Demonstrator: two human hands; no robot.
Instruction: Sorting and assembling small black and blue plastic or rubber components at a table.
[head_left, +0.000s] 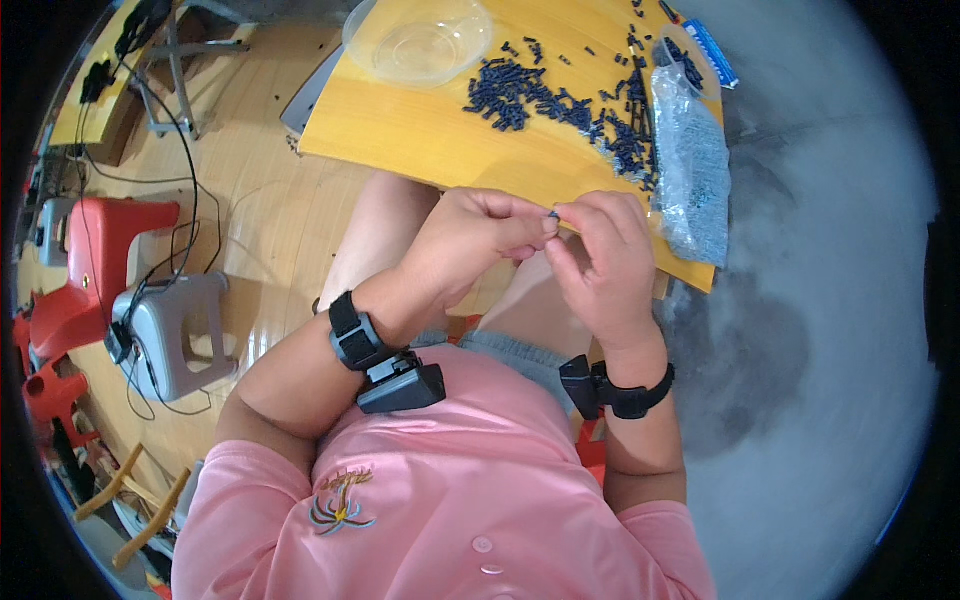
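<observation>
My left hand and my right hand meet fingertip to fingertip just off the near edge of the yellow table. Between their pinched thumbs and forefingers sits a small dark piece, mostly covered by the fingers; its exact shape cannot be made out. Beyond the hands, a loose heap of short black cylindrical pieces spreads across the tabletop. To the right of it lies a clear plastic bag with many small silvery bits inside.
A clear round plastic tub stands at the table's far left. At the far right are a small clear bowl with black pieces and a blue-and-white packet. A grey wall borders the right side. Red and grey stools and cables stand left.
</observation>
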